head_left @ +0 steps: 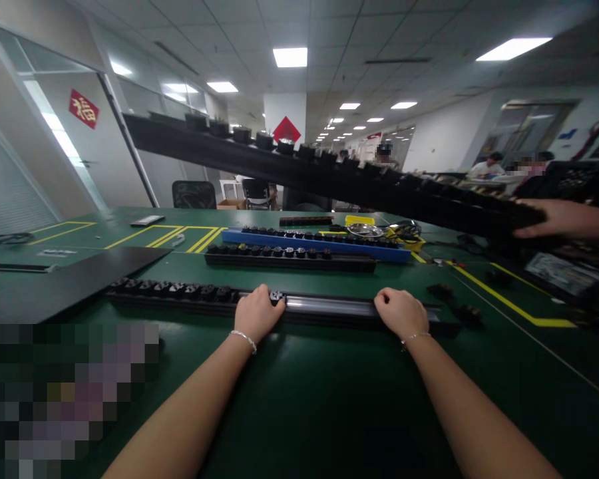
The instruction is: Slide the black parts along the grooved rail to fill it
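Gripping the near rail (329, 305), both bare hands rest at the front of the green table (329, 412). The left hand (258, 311) has its fingers curled over the rail, closed on it, thumb beside 1 block (277, 297). The right hand (402, 313) is also closed on the rail, near its right end; the fingertips of both are hidden. Between the 2 hands the rail is mostly smooth and bare; left of the left hand it carries a row of dark blocks.

At the right, a co-worker's hand (559, 218) is clamped on the end of a raised rail (299, 174), which slants up to the left, slightly blurred. Behind the near rail lies the middle rail (289, 261), then a blue tray (279, 242). Loose parts (468, 314) lie by the near rail's right end; a dark panel (54, 286) lies at the left.
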### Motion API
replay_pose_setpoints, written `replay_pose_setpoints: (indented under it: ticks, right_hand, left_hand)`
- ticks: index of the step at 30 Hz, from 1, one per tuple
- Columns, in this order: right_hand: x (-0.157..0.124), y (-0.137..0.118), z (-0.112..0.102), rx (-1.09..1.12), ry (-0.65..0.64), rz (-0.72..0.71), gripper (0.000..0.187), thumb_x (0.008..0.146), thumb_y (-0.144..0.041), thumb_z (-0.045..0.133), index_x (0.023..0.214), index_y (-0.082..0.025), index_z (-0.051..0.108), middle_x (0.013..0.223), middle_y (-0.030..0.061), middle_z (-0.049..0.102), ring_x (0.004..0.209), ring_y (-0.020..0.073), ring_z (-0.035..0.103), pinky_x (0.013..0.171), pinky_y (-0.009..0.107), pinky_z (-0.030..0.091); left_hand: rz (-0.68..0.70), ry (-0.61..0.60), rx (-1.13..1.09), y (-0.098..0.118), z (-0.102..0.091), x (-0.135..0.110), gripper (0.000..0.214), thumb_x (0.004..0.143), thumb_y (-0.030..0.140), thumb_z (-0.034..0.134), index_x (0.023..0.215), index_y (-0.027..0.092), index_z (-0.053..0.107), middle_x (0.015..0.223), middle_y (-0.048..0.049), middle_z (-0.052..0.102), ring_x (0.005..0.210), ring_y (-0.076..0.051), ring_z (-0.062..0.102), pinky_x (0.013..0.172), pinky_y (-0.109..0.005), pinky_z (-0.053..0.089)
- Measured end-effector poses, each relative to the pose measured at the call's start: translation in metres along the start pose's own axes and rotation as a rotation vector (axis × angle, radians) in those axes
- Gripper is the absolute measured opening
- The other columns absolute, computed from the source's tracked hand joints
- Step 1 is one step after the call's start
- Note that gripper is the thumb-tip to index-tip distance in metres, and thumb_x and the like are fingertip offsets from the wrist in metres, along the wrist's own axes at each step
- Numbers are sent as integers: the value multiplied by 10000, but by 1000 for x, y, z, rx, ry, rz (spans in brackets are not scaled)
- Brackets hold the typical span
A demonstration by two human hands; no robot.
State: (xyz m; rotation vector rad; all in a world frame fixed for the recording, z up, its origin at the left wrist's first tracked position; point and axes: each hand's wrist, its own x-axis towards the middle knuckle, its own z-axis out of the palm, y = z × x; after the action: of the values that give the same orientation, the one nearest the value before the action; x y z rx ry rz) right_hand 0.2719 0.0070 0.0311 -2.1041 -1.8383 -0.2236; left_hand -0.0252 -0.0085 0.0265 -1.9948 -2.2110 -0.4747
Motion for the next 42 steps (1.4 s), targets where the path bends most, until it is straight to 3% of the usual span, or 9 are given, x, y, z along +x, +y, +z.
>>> replay_pose_setpoints:
  ticks: [6, 21, 42]
  right_hand:
    - [-1, 2, -3, -24, -30, 14, 336, 793, -304, 355, 684, -224, 663, 694, 70, 610, 720, 188, 549, 584, 281, 360]
    - [-7, 4, -8, -30, -84, 104, 361, 784, -324, 347, 787, -252, 702, 795, 80, 643, 758, 209, 573, 628, 297, 381]
    - [-9, 1, -11, -7, -114, 154, 397, 780, -338, 324, 829, -258, 710, 839, 83, 639, 755, 209, 549, 610, 294, 333]
  left_hand:
    - [27, -8, -20, -2, 0, -1, 319, 792, 488, 443, 851, 184, 518, 843, -84, 651, 775, -255, 635, 674, -341, 437]
    - [89, 20, -24, 0, 4, -7, 320, 797, 475, 440, 880, 177, 519, 838, -88, 650, 777, -243, 630, 671, -325, 432]
    - [196, -42, -99, 7, 3, -12, 315, 825, 508, 445, 859, 198, 489, 848, -48, 630, 760, -196, 604, 642, -292, 396]
